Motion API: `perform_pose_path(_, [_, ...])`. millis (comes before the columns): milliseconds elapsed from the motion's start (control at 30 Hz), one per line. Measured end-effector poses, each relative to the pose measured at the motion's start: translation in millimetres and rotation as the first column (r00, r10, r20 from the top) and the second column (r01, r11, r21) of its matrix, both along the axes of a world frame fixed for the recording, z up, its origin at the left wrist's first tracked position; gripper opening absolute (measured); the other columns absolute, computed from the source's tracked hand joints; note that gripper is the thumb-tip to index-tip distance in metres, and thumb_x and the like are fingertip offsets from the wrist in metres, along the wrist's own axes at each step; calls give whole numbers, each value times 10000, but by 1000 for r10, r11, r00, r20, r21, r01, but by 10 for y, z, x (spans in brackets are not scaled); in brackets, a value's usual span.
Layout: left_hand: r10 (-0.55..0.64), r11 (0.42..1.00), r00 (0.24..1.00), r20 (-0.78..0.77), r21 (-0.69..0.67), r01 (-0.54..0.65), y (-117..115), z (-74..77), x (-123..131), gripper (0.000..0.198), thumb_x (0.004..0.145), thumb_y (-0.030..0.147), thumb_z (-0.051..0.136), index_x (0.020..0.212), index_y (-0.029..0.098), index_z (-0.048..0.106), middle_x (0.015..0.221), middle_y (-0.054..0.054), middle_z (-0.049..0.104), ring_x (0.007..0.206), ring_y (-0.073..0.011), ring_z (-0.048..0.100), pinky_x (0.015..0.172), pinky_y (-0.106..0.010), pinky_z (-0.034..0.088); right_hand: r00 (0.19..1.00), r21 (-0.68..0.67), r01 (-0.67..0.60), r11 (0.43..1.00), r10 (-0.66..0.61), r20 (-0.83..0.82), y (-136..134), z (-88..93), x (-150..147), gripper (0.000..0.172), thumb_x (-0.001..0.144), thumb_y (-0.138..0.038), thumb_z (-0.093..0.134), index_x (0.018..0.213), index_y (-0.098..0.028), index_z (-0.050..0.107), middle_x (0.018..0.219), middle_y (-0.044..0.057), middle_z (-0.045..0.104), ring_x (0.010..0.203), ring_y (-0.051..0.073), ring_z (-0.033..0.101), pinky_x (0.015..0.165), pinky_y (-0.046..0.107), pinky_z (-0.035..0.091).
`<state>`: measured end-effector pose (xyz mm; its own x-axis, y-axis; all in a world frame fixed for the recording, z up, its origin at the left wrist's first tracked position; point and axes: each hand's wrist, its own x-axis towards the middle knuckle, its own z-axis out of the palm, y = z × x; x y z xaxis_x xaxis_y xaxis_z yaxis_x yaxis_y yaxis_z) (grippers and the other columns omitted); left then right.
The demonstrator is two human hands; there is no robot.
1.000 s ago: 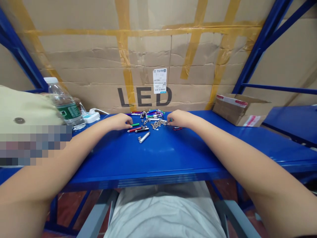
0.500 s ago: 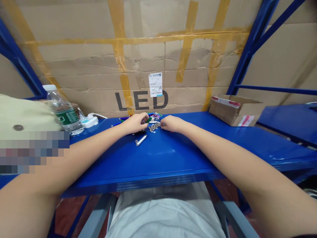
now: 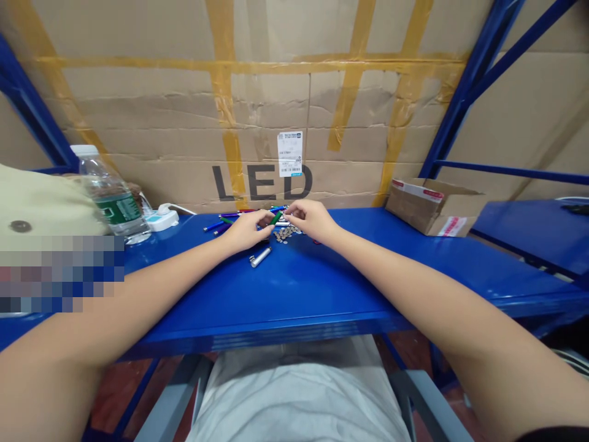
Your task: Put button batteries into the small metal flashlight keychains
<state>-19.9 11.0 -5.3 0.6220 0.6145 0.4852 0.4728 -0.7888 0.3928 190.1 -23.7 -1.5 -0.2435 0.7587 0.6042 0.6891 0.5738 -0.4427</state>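
Observation:
My left hand (image 3: 251, 229) grips a slim green metal tube (image 3: 275, 218), which looks like a small penlight body, between thumb and fingers. At the tube's upper right end, the fingertips of my right hand (image 3: 309, 218) are pinched together; whatever is between them is too small to make out. Just below the hands lies a pile of small round silver discs (image 3: 283, 234), like button cells. A silver penlight (image 3: 261, 257) with a ring at its end rests nearer to me. Several coloured tubes (image 3: 225, 220), blue, green and purple, lie behind and beside my left hand.
A water bottle (image 3: 115, 202) and a white power strip (image 3: 162, 219) stand at the left of the blue table (image 3: 285, 301). Beside them is a person in a pale top (image 3: 46, 202). An open cardboard box (image 3: 432, 205) sits at the right; a large carton (image 3: 175, 135) forms the back.
My right hand has risen from the disc pile and moved left to the green tube's end. My left hand still holds the tube, now more visible between its fingers.

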Motion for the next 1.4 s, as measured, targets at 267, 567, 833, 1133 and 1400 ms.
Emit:
perform_pose_path(267, [-27, 999, 1000, 4, 21, 27, 38, -87, -6, 275, 813, 245, 556, 1071, 170, 615, 920, -47, 704, 785, -168, 644, 719, -298, 504, 999, 68, 35, 997, -36, 19, -7, -11, -22, 176, 849, -311, 570, 876, -164, 664, 756, 31, 643, 676, 141, 539, 632, 253, 388])
perform_pose_path(567, [-32, 999, 999, 25, 13, 31, 41, -96, -11, 256, 813, 221, 554, 1057, 183, 620, 926, -37, 709, 792, -169, 652, 717, -296, 507, 996, 87, -1, 996, -7, 92, 4, -40, -6, 156, 845, -277, 565, 885, -175, 675, 737, 17, 622, 657, 132, 520, 629, 242, 372])
perform_pose_path(833, [-36, 999, 999, 7, 40, 35, 46, -94, -12, 245, 826, 216, 543, 1054, 165, 613, 971, -60, 699, 880, -182, 656, 758, -301, 499, 990, 20, -51, 998, 48, 133, 11, -67, -4, 229, 846, -330, 572, 991, -172, 653, 718, -1, 627, 650, 128, 530, 610, 237, 358])
perform_pose_path(1133, [8, 1000, 1000, -1, 18, -8, 77, -118, -10, 224, 814, 229, 541, 1025, 175, 593, 978, -60, 691, 884, -180, 646, 783, -315, 505, 879, 17, 188, 982, -176, 443, -41, 187, 212, 154, 817, -249, 582, 904, -191, 696, 856, 50, 693, 760, 163, 584, 652, 259, 380])
perform_pose_path(1400, [3, 1000, 1000, 18, 6, -3, 108, -150, -10, 211, 803, 239, 564, 1003, 173, 588, 966, -53, 691, 883, -179, 648, 771, -307, 514, 759, -260, 277, 925, -45, 650, 3, 147, 305, 149, 793, -258, 639, 899, -211, 733, 905, 44, 723, 820, 184, 633, 669, 248, 419])
